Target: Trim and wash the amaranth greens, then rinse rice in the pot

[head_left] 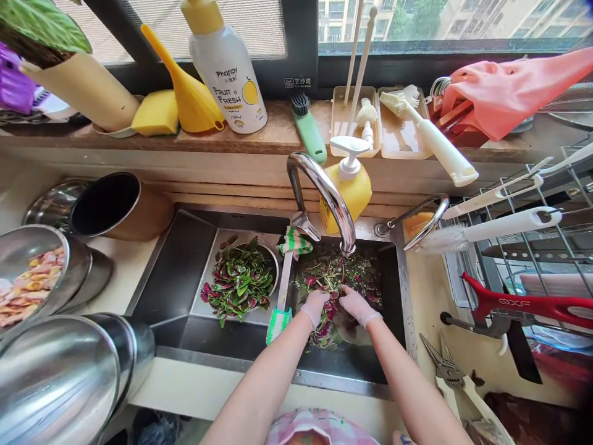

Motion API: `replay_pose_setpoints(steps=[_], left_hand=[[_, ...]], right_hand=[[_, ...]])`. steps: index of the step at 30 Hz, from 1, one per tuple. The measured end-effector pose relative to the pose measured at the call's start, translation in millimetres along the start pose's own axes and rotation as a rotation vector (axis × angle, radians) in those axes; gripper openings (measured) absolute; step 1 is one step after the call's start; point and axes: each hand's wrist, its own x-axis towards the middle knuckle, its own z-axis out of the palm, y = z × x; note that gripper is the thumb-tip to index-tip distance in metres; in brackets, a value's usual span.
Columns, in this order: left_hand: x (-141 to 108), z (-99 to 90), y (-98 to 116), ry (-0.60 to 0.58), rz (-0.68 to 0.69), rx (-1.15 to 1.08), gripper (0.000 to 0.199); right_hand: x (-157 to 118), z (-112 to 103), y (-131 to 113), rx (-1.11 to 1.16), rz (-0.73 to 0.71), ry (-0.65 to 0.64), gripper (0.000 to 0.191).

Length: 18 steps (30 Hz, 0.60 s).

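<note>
In the right basin of the sink [345,390], red-and-green leafy vegetables that look like amaranth [331,269] lie in water. My left hand [316,307], in a thin clear glove, has its fingers curled on some of these leaves. Close beside it, my right hand [357,305], gloved too, grips stems and leaves from the same bunch. Both sets of fingertips are partly hidden by the greens. To the left, a round metal bowl [277,272] in the other basin is heaped with more leaves [241,278].
A chrome faucet [324,179] arches over the right basin. A divider [286,278] with green-striped cloths separates the basins. Metal pots [60,371] crowd the left counter. At right stand a wire rack [504,235] and scissors [451,371]. A yellow soap bottle [356,188] sits behind.
</note>
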Motion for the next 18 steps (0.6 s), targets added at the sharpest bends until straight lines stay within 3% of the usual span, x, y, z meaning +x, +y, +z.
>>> replay_pose_setpoints(steps=[3,6,10,13,15,18], left_hand=[[-23,-9.6,-12,-0.073,-0.010,-0.142,0.030],[-40,-17.7,-21,-0.082,-0.014,-0.256,0.034],[-48,-13.5,-18,-0.051,-0.129,-0.457,0.043],[-50,-5.4,-10,-0.004,-0.198,-0.696,0.054],[-52,-5.0,-6,0.016,-0.192,-0.701,0.054],[-57,-14.8,-6,0.055,-0.219,-0.462,0.048]], right_hand=[[-5,9,6,0.135,0.024,-0.069,0.061],[-14,19,16,0.295,0.088,-0.125,0.046],[-30,42,15,0.498,0.099,0.087,0.040],[-36,66,1,0.712,0.042,0.074,0.039],[-33,72,-6,0.665,0.088,0.036,0.031],[-24,59,0,0.469,0.224,0.085,0.026]])
